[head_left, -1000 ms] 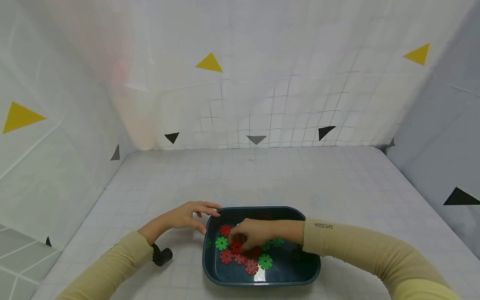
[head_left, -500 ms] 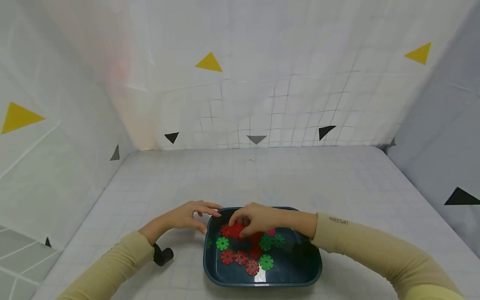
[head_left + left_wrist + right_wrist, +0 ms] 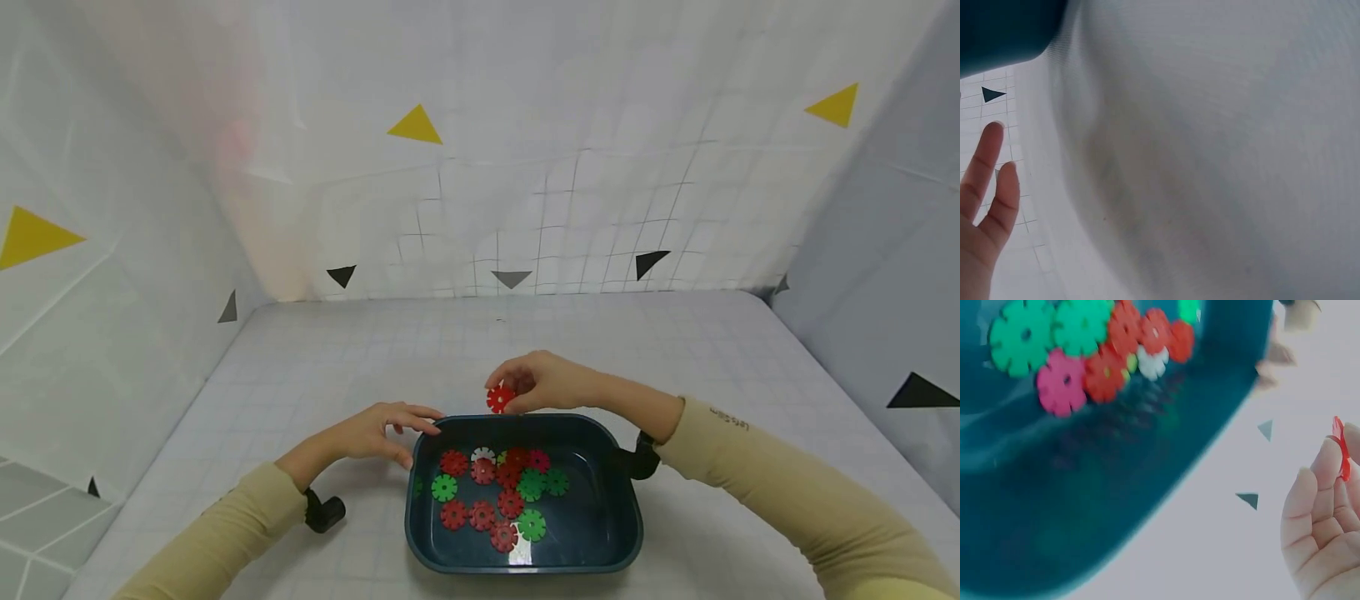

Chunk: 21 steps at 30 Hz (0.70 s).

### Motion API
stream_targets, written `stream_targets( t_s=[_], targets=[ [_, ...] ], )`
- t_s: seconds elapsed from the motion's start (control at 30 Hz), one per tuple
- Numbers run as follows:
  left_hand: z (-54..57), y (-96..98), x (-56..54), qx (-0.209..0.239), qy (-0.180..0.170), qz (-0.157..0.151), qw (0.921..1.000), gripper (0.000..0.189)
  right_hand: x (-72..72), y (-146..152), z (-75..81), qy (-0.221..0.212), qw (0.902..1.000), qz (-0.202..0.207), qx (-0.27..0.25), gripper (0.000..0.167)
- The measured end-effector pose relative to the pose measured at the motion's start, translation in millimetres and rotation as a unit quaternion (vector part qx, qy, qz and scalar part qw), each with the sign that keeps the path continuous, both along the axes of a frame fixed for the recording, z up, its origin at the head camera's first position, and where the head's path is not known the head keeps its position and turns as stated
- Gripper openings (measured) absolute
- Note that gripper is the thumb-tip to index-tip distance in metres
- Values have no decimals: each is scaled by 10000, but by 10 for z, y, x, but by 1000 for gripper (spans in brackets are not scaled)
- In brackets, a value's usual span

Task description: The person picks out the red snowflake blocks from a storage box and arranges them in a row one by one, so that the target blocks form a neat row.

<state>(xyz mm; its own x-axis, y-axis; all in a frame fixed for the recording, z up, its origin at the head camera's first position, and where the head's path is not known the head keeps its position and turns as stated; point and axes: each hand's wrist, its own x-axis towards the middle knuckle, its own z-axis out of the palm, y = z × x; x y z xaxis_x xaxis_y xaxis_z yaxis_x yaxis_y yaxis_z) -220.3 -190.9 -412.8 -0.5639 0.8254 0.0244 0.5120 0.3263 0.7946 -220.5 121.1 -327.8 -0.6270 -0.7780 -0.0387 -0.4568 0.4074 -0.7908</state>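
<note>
A red notched plastic disc (image 3: 498, 398) is pinched between the thumb and fingers of my right hand (image 3: 551, 383), just above the far rim of a dark teal basin (image 3: 577, 562). In the right wrist view the same red disc (image 3: 1342, 449) shows edge-on. Inside the basin lie several red discs (image 3: 453, 515), several green discs (image 3: 532, 525), a pink disc (image 3: 1061, 383) and a white disc (image 3: 1152, 361), some overlapping. My left hand (image 3: 375, 432) rests at the basin's far left corner, its fingers spread and fairly straight, touching or nearly touching the rim.
A white cloth with a faint grid covers the table (image 3: 360, 350). Pale sheets with yellow and black triangles hang at the back and both sides. Black camera mounts sit at the left wrist (image 3: 325, 513) and right wrist (image 3: 640, 458).
My right hand has come up out of the basin, moving away and slightly right, bringing a red disc past the far rim. The left hand has stayed in place.
</note>
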Motion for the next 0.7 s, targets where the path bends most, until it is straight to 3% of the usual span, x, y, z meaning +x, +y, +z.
stream_targets(
  t_s=[0.23,0.4,0.7],
  targets=[
    [23,8,9,-36,22,8,10000,49,-146,277,172,-384,9964,-716,-249,37],
    [22,9,14,-36,41,-2,10000,50,-287,488,208,-471,9902,-1273,-318,40],
    [10,-2,27,-36,37,63,10000,50,-575,870,24,-419,9756,-2142,-244,44]
  ],
)
